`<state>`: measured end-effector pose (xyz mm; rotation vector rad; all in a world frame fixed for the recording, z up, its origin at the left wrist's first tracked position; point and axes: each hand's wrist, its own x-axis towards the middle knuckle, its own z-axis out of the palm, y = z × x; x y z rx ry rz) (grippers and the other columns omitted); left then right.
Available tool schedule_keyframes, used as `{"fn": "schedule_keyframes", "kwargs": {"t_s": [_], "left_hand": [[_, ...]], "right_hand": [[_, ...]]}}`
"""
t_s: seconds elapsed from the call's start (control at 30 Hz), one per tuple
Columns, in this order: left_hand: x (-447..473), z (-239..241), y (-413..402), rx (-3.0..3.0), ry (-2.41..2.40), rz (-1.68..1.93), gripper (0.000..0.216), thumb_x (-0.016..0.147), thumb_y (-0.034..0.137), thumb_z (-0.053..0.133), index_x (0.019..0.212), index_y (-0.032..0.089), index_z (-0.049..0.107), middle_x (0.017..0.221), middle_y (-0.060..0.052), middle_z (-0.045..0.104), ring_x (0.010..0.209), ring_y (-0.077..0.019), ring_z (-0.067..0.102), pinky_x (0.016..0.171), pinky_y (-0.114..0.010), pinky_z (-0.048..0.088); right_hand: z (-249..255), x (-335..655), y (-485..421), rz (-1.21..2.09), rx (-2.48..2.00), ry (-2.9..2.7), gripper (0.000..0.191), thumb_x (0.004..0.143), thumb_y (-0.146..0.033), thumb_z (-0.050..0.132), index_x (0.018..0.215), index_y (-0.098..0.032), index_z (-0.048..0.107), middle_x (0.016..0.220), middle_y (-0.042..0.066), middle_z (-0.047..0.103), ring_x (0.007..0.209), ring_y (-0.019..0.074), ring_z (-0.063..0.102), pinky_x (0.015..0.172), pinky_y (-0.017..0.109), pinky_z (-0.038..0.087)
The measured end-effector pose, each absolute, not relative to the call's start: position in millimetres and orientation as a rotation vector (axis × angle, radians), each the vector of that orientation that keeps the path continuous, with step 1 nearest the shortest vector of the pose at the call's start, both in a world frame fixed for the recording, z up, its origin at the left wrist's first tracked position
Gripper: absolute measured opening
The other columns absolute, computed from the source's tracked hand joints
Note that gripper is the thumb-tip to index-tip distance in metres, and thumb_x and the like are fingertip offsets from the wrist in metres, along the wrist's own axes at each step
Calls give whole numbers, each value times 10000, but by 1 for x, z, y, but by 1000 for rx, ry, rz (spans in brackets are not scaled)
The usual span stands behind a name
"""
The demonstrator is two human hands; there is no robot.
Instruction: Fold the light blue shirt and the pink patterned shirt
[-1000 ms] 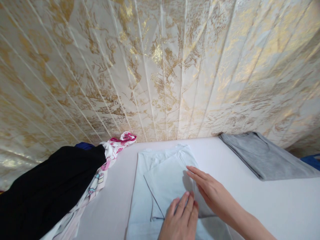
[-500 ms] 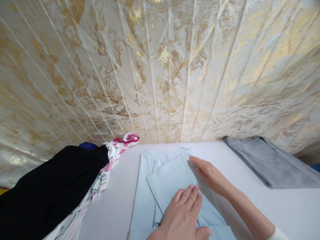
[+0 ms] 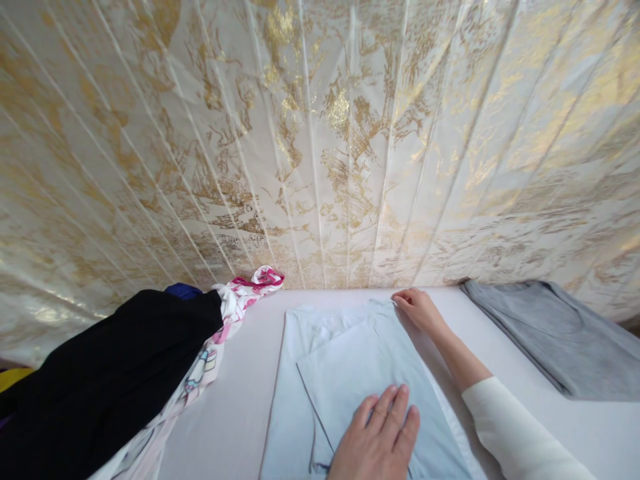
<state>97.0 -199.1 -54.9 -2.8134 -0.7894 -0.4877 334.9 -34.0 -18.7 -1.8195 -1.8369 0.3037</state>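
Our left hand (image 3: 377,440) lies flat on the pale blue folded cotton garment (image 3: 340,360), fingers (image 3: 395,410) stretched out and open, pressing the near part of the upper flap. Our right hand (image 3: 417,308) reaches to the garment's far right corner, fingers curled on the edge; we cannot tell whether they pinch the cloth or only touch it. The garment sits mid-desk, running from the near edge to just short of the wall.

We judge the fold stays crisp if the left palm pins the flap while the right draws the corner taut and square with the long edge.

On the white desk (image 3: 240,400), a folded grey knit garment (image 3: 550,333) lies right, well apart. A heaped black garment (image 3: 110,360) and a white-and-pink printed cloth (image 3: 240,293) crowd the left, near the garment's left edge. The gold-veined white panelled wall (image 3: 320,133) stands close behind the far corner.
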Motion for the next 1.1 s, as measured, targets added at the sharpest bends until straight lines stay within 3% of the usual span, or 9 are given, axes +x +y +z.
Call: {"fn": "schedule_keyframes", "kwargs": {"t_s": [0.2, 0.33, 0.43, 0.63, 0.83, 1.0, 1.1], "left_hand": [[100, -59, -199, -2636, -720, -572, 371, 1015, 279, 334, 1343, 155, 457, 1426, -90, 487, 1269, -201, 498, 955, -305, 423], [100, -63, -200, -2633, -754, -543, 408, 1014, 314, 325, 1380, 160, 418, 1463, -98, 437, 1315, -210, 441, 989, -308, 401], [100, -65, -200, -2627, -762, -555, 416, 1015, 329, 312, 1385, 164, 410, 1469, -94, 429, 1323, -210, 430, 993, -309, 396], [103, -61, -198, -2503, -733, -679, 368, 1016, 297, 294, 1299, 182, 500, 1377, -62, 545, 1249, -187, 508, 933, -296, 418], [106, -54, -198, -2416, -745, -857, 331, 1018, 271, 304, 1183, 203, 583, 1257, -26, 642, 1158, -158, 574, 910, -287, 404], [109, -58, -197, -2364, -763, -941, 320, 1014, 273, 317, 1146, 219, 603, 1219, -8, 663, 1131, -148, 584, 906, -287, 395], [110, -62, -195, -2330, -745, -972, 287, 999, 266, 360, 1129, 215, 611, 1204, -17, 671, 1130, -160, 584, 908, -297, 391]], "right_hand": [[-7, 323, -10, 495, -1857, -1916, 90, 731, -168, 624, 758, -158, 709, 763, 45, 704, 728, 165, 637, 653, 223, 442], [0, 322, -14, 625, -1921, -1905, 155, 677, -103, 646, 810, -162, 698, 661, 2, 682, 585, 126, 607, 565, 197, 418], [5, 319, -18, 657, -1963, -1876, 130, 716, -127, 613, 819, -147, 689, 577, -8, 649, 501, 117, 576, 532, 202, 404], [9, 314, -17, 612, -1973, -1826, 155, 799, -175, 521, 750, -160, 667, 521, -17, 604, 482, 115, 560, 544, 212, 394], [2, 318, -11, 746, -1979, -1778, 283, 834, -291, 517, 583, -177, 579, 413, -37, 499, 368, 95, 464, 415, 205, 339], [-2, 324, -9, 838, -1932, -1747, 103, 755, -224, 578, 683, -168, 626, 486, -27, 572, 446, 110, 550, 433, 189, 387], [-6, 326, -7, 761, -1917, -1728, 96, 740, -198, 559, 685, -168, 633, 509, -23, 587, 476, 108, 561, 469, 190, 395]]}}
